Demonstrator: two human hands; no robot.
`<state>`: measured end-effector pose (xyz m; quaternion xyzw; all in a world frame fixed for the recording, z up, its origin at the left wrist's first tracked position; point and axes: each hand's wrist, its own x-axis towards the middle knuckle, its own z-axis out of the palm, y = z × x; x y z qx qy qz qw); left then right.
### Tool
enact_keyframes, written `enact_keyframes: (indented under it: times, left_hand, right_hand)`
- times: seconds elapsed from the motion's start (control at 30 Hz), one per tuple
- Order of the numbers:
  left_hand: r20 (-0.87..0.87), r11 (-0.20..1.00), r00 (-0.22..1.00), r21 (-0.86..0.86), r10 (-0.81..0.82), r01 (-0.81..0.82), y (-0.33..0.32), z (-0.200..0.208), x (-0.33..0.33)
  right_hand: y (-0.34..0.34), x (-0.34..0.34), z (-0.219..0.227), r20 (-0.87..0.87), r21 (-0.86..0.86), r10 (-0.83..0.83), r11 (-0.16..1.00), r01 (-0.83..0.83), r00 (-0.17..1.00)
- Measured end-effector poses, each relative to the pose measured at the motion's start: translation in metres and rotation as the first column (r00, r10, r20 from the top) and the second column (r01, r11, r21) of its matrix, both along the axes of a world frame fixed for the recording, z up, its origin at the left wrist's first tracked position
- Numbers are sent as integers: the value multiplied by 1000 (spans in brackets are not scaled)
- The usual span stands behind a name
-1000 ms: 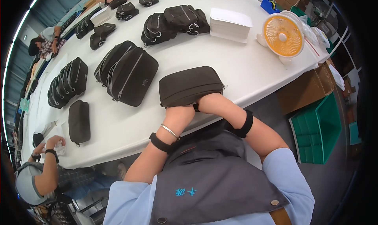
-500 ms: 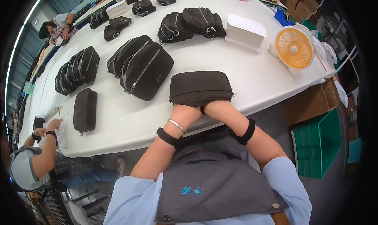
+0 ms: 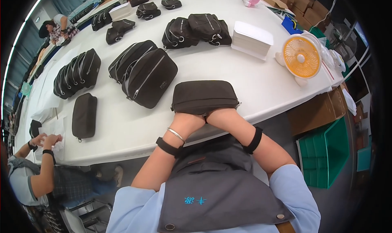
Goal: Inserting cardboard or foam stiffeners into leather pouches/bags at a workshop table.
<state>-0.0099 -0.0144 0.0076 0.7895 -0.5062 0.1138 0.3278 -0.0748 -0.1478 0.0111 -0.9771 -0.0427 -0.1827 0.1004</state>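
Observation:
A dark brown zip bag (image 3: 204,95) rests near the table's front edge, its long side across in front of me. Both of my hands reach into its near side, through what looks like its opening. Only the back part of my left hand (image 3: 190,119) and of my right hand (image 3: 221,116) shows. The bag hides the fingers of both, so I cannot see what they grip inside. Small metal zip fittings hang at the bag's two ends. To the left, larger dark bags (image 3: 152,78) with silver zips lean together.
A row of dark pouches (image 3: 77,74) and a single pouch (image 3: 85,115) lie farther left. More bags (image 3: 196,31) and a white stack (image 3: 252,40) stand beyond. An orange-white fan (image 3: 301,58) is at right. A co-worker's hands (image 3: 47,140) handle thin white material at lower left.
The whole view has shifted slightly, so the table items sit a little lower and farther left. Both my hands remain inside the bag. The co-worker's hands at left have moved a little.

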Motion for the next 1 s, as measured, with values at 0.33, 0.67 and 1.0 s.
enact_keyframes:
  times: [0.33,0.67,1.0]
  left_hand:
    - [-373,957,922,220,-99,192,3,16,7]
    - [-231,986,973,163,-3,42,-10,11,17]
    - [-189,974,980,226,54,-10,-20,17,27]
  right_hand:
    - [-18,-4,-9,-127,85,81,994,-70,989]
    - [-18,6,9,-277,9,29,1000,-27,961]
    - [-11,1,29,-431,100,41,995,3,902]
